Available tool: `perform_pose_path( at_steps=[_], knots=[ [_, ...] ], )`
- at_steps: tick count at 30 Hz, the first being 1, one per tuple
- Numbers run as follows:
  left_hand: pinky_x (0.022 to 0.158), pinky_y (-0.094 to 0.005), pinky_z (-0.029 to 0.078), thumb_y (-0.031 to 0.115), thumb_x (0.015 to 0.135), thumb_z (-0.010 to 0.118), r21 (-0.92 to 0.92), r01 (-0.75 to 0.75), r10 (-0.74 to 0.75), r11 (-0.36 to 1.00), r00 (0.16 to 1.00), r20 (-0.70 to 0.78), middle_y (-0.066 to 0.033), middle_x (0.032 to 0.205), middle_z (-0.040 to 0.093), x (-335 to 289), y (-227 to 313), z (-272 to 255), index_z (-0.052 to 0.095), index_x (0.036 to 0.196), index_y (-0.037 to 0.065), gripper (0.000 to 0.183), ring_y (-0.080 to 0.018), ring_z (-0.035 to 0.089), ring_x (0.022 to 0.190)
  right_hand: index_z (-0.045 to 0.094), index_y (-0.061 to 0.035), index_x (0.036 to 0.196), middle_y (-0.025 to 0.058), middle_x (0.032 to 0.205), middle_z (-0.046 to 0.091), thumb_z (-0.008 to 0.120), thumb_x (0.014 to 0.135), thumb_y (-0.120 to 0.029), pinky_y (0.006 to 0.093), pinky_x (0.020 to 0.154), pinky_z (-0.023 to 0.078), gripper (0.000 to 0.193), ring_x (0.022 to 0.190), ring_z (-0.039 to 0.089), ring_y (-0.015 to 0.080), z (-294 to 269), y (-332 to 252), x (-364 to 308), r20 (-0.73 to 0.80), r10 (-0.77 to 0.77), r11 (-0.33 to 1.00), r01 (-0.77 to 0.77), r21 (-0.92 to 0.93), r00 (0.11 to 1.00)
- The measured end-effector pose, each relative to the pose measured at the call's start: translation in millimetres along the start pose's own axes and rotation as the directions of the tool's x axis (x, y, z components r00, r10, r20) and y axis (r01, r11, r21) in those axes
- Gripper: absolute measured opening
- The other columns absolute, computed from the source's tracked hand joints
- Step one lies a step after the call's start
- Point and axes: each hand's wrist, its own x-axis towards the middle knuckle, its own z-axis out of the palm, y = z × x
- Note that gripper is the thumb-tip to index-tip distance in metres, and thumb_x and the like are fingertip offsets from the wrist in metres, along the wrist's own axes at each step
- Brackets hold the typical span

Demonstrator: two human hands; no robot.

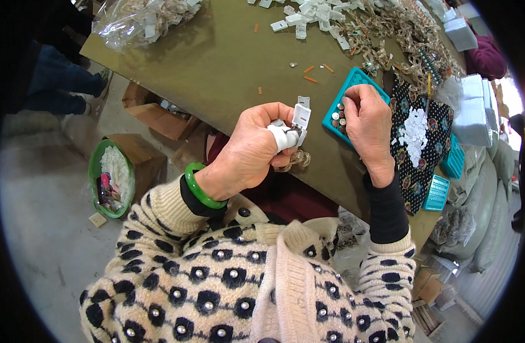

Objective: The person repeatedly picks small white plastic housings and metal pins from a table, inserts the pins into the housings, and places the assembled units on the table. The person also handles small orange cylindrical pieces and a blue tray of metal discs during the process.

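Note:
My left hand, with a green bangle at the wrist, is closed around a small white plastic case with its hinged lid up. White wrapping shows at the fingers. A coil of brownish clear wire hangs below this hand. My right hand is over a teal plastic tray, thumb and fingers pinched together. Small round metallic discs lie in the tray beside the fingertips. Whatever the pinch holds is hidden.
White cases and tangled brownish wires cover the table's far side. Small white pieces lie on patterned cloth at right. Orange strips are scattered nearby. A green basin stands on the floor at left.

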Motion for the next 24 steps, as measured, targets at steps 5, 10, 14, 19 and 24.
perform_pose_path(
  at_steps=[5,10,14,19,24],
  knots=[
    [0.043,-0.0213,0.032,-0.001,0.083,0.064,0.011,0.026,-0.026,1.0,0.999,-0.022,-0.0055,0.08,0.06,3,-3,0,0.057,0.091,0.005,0.012,-0.0096,0.049,0.057,0.061,0.0019,0.093,0.0133,0.082,0.061,0.061,0.087,-0.002,0.0361,0.065,0.048,0.008,0.071,0.06,0.0261,-13,5,2,0.021,-0.044,0.997,0.043,0.061,0.999],
    [0.048,-0.0251,0.047,0.001,0.083,0.067,-0.008,0.015,-0.015,1.0,1.0,-0.009,-0.0089,0.087,0.064,8,-4,-1,0.063,0.103,0.002,0.02,-0.0161,0.062,0.064,0.06,-0.0008,0.09,0.0146,0.084,0.06,0.061,0.087,-0.005,0.0416,0.068,0.049,0.005,0.078,0.06,0.0333,-16,-3,-4,0.074,-0.012,0.995,0.005,0.099,0.997],
    [0.064,-0.0343,0.061,0.002,0.085,0.068,-0.011,-0.037,0.037,0.999,0.999,-0.03,-0.0135,0.096,0.067,9,-5,0,0.062,0.116,-0.001,0.031,-0.0252,0.07,0.077,0.06,-0.0025,0.087,0.0145,0.085,0.058,0.063,0.087,-0.009,0.0416,0.066,0.05,0.007,0.076,0.061,0.0331,-11,-10,-8,0.117,-0.1,0.982,0.117,-0.148,0.988],
    [0.07,-0.0355,0.063,0.0,0.086,0.067,0.006,-0.043,0.043,0.999,0.999,0.019,-0.0166,0.101,0.067,9,3,-2,0.06,0.117,-0.005,0.032,-0.0297,0.071,0.085,0.061,-0.0016,0.083,0.0151,0.084,0.059,0.065,0.084,-0.009,0.0419,0.066,0.051,0.009,0.073,0.062,0.0337,-12,-11,-4,0.17,-0.091,0.974,0.123,-0.19,0.981],
    [0.071,-0.0346,0.062,-0.002,0.086,0.066,0.037,-0.135,0.135,0.99,0.991,0.007,-0.0175,0.104,0.066,6,3,0,0.061,0.115,-0.004,0.029,-0.0304,0.071,0.086,0.06,-0.0003,0.083,0.0145,0.081,0.06,0.064,0.083,-0.004,0.041,0.065,0.05,0.006,0.072,0.061,0.032,-15,-14,4,0.21,-0.072,0.99,0.096,-0.104,0.975]
  ],
)
